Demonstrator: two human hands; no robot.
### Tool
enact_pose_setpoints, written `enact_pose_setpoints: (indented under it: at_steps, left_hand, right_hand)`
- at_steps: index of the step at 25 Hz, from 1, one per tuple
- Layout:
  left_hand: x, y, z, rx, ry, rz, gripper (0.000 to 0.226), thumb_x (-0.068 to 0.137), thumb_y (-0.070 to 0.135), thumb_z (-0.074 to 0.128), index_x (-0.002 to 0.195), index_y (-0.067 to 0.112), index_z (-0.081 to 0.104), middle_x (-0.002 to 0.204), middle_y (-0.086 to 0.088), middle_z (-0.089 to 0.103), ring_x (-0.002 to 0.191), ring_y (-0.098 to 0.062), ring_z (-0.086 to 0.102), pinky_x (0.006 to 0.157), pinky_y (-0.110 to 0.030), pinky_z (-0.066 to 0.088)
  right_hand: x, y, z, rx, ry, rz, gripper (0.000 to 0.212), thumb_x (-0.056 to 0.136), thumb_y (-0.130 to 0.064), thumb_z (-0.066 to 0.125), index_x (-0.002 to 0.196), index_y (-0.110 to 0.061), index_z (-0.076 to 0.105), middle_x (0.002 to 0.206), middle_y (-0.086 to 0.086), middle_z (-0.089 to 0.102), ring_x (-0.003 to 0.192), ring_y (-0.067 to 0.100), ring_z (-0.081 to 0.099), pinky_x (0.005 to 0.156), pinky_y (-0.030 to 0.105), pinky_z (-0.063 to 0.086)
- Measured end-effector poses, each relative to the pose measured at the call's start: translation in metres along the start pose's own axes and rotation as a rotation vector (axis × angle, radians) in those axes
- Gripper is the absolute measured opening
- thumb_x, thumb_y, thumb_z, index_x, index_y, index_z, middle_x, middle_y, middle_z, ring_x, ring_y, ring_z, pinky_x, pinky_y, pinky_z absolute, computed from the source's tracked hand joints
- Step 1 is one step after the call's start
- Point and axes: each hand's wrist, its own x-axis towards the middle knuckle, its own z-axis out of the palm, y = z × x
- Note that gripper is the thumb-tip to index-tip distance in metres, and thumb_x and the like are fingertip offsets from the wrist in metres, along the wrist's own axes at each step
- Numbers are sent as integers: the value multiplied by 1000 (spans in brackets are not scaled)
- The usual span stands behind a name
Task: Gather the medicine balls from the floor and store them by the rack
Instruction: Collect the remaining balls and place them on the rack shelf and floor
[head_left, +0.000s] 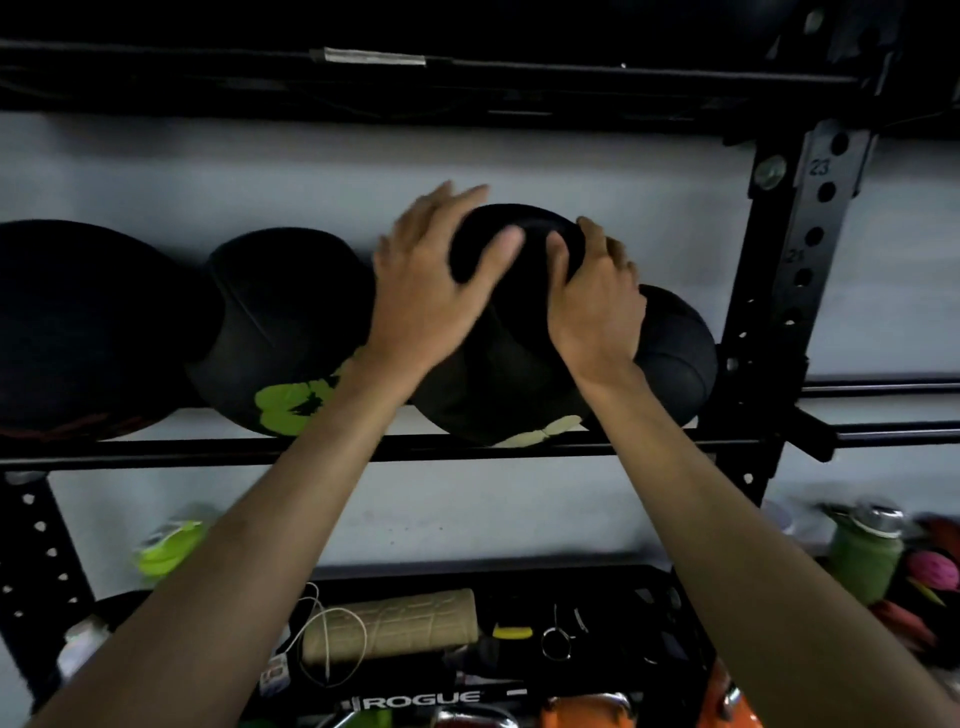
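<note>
A black medicine ball (511, 338) with a pale mark low on it sits on the black rack's shelf rails (208, 449). My left hand (431, 291) lies spread on its upper left side, fingers straight. My right hand (597, 296) presses its upper right side with fingers slightly bent over the top. Other black balls share the shelf: one with a green mark (280, 332) to the left, a large one (78, 327) at far left, and one (675, 353) behind my right hand.
The rack's upright post (795, 249) with holes stands right of the balls. A lower black tray (519, 696) holds a tan foam roller (389, 623), cord and clips. A green bottle (865, 556) and colourful items sit at lower right. A grey wall lies behind.
</note>
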Motion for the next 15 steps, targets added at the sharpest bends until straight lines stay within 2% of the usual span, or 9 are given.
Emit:
enact_pose_setpoints:
  at_steps: [2,3,5,7,9,10,12,14,15]
  left_hand:
    - [-4,18,20,217,-55,44,57,92,68,43,142,41,51,154,5,41,145,-26,34,114,-58,31]
    - [-5,20,26,270,-45,45,51,92,58,48,141,43,52,154,7,42,144,-27,34,112,-59,31]
    - [-4,17,27,232,-22,12,50,91,33,53,139,45,53,152,9,43,143,-26,35,113,-57,31]
    - [-7,17,25,198,11,-22,58,89,17,51,139,45,53,151,12,43,144,-23,34,116,-55,29]
    - [-9,20,25,186,22,-37,63,86,11,46,139,45,54,151,13,43,145,-22,33,117,-56,27]
    - [-10,22,25,191,16,-39,64,86,11,44,139,46,54,151,13,43,145,-21,33,117,-55,27]
    - [-8,24,27,215,5,-47,65,86,11,43,139,46,54,151,14,43,145,-20,33,117,-55,27]
    - [-4,25,27,213,10,-63,64,87,10,44,139,47,54,151,14,43,145,-20,32,117,-54,26]
    - [-5,26,27,205,18,-69,64,88,8,44,139,47,54,151,15,43,145,-19,32,118,-54,26]
  right_hand:
    - [-3,0,0,48,14,-20,53,105,-53,29,147,-23,42,145,9,50,133,33,45,105,54,42]
    - [-3,6,-2,157,53,-34,49,106,-47,29,143,-20,49,138,7,56,127,28,51,105,44,44]
    - [5,26,-10,465,161,13,43,108,-29,31,124,-10,66,114,3,68,103,14,62,89,11,44]
    - [21,61,-11,527,160,89,36,105,-14,36,114,-2,70,103,6,71,89,9,65,72,0,40]
    - [36,93,-4,385,3,38,33,102,-9,40,118,-4,68,107,9,73,94,13,68,80,6,45]
    - [43,105,2,283,-71,-19,34,101,-12,40,117,-9,70,110,10,73,101,20,68,91,19,49]
    - [53,116,6,101,-189,-73,35,103,-24,40,93,-19,73,108,13,73,105,30,67,101,43,46]
    - [58,121,4,-59,-259,-124,37,104,-32,44,75,-25,67,102,13,73,102,33,65,99,46,43]
    - [56,125,3,-125,-257,-149,30,102,-33,48,85,-25,72,107,9,73,107,32,64,99,45,41]
